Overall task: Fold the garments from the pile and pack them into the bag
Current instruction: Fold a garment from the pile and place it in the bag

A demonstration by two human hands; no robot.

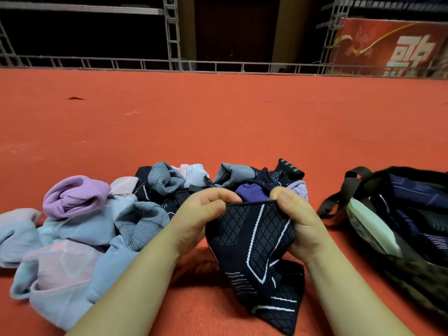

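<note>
The person is holding a dark patterned garment [257, 241] up in front of the body; the left hand [194, 219] and right hand [295, 221] are each pinching its top hem, fingers curled onto the cloth, the rest hanging down to the red floor [218, 117]. Judged step: the fold is only starting. The next move probably calls for bringing the hem corners together, then carrying the piece to the bag. The pile [92, 224] of lilac, blue and grey garments is lying from 9 to 12 o'clock of the hands. The bag [388, 214] is sitting open at 3 o'clock, dark cloth already inside. At 12 o'clock, far off, metal railings [145, 63] and a red banner [392, 44] are closing the dim room.
</note>
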